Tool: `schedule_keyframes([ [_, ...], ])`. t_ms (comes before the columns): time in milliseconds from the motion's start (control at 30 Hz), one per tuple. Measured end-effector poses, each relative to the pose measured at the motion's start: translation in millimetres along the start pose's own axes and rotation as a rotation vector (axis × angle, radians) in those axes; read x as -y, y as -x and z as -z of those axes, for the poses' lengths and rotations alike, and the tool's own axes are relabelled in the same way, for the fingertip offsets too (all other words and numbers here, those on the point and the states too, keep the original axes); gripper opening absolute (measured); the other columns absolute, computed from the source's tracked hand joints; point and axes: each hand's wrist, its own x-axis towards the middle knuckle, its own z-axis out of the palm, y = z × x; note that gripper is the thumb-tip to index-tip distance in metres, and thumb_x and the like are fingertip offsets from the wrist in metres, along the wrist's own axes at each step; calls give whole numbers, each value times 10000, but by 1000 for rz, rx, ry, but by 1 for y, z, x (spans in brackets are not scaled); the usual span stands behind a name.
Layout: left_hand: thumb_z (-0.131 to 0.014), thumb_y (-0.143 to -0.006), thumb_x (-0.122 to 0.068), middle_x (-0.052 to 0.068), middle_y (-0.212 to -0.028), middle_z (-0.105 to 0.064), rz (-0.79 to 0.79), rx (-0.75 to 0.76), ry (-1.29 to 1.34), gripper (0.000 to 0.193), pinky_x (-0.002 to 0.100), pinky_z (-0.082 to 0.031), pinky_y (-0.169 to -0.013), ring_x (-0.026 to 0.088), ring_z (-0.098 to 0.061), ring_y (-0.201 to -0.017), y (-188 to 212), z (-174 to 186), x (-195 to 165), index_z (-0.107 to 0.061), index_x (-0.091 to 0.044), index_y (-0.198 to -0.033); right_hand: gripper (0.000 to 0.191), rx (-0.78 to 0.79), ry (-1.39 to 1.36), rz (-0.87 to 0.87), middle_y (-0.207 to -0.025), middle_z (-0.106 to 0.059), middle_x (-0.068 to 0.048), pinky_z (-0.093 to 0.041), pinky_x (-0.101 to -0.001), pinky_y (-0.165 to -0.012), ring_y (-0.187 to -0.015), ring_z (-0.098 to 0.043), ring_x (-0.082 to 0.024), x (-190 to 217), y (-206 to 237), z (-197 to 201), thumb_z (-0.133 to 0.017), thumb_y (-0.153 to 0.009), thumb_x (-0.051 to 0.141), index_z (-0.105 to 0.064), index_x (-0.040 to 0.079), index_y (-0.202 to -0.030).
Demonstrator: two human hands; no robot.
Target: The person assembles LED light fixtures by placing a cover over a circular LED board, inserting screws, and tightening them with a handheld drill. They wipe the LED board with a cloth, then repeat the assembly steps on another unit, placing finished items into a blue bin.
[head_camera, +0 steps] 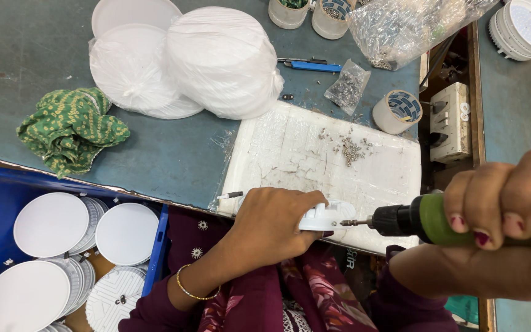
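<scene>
My left hand (275, 222) grips a round white lamp housing (328, 216) on its edge at the near rim of a white foam sheet (302, 154). My right hand (505, 200) is wrapped around a green and black power screwdriver (413, 219). Its bit points left and touches the housing's side. A small heap of loose screws (350, 149) lies on the foam sheet beyond the housing.
A blue crate (158, 246) at lower left holds several round white lamp discs. On the table sit bagged white covers (222, 61), a green cloth (72, 129), cups of parts (396, 112), a clear bag of screws (346, 86) and stacked lamp housings (523, 27).
</scene>
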Motion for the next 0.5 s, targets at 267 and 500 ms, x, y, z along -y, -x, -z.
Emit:
schedule_keyframes([
  [267,-789,-737,-263,109,-734,-731,5,13,-8,329,476,-515,-583,329,-714,-705,-1,0,0,-744,-129,-1033,168,11,-17,-18,-675,-424,-15,-440,-315,-514,-471,-445,-109,-2,3,-2,-363,-1052,106,-493,38,-1134],
  [500,-780,-741,-267,107,-739,-735,13,24,-4,357,465,-519,-575,322,-716,-689,-2,-1,2,-743,-118,-1062,170,-40,45,-16,-678,-436,-21,-429,-323,-516,-454,-427,-109,0,9,-12,-375,-1022,98,-472,26,-1142],
])
